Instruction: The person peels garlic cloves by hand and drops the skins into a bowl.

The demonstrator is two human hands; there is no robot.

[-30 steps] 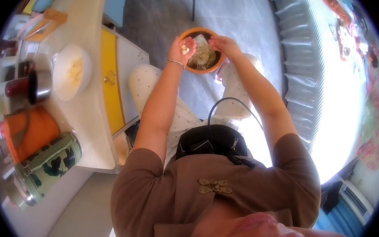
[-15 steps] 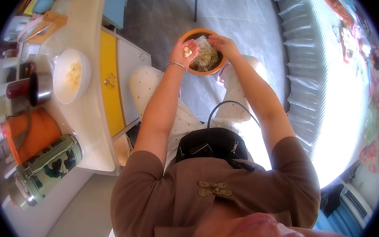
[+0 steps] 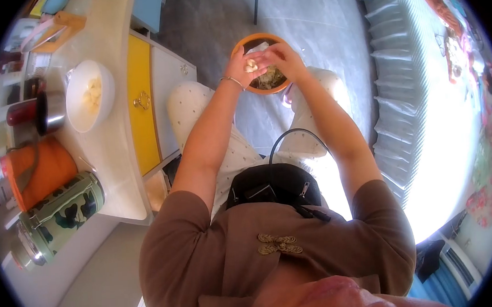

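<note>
My left hand (image 3: 245, 68) is turned palm up above an orange-rimmed bin (image 3: 240, 43). Several small pale garlic cloves (image 3: 251, 66) lie in its palm. My right hand (image 3: 286, 61) reaches across from the right, its fingers bent together and meeting the left fingers. Whatever may be between its fingertips is too small to make out. Papery peelings (image 3: 268, 79) and something white fill the bin below, partly hidden by both hands. On the table to the left, a white bowl (image 3: 107, 97) holds pale pieces like those in my palm.
The wooden table (image 3: 121, 178) also carries a steel pot (image 3: 56, 111), an orange bag (image 3: 47, 168) and a camouflage flask (image 3: 69, 212). Yellow and white drawers lie below its edge. A bed with a pleated skirt (image 3: 391, 82) stands on the right.
My right hand has moved left, from beside the bin's right rim to the left hand's fingers. The left hand has shifted slightly right over the bin, cloves still in its palm.
</note>
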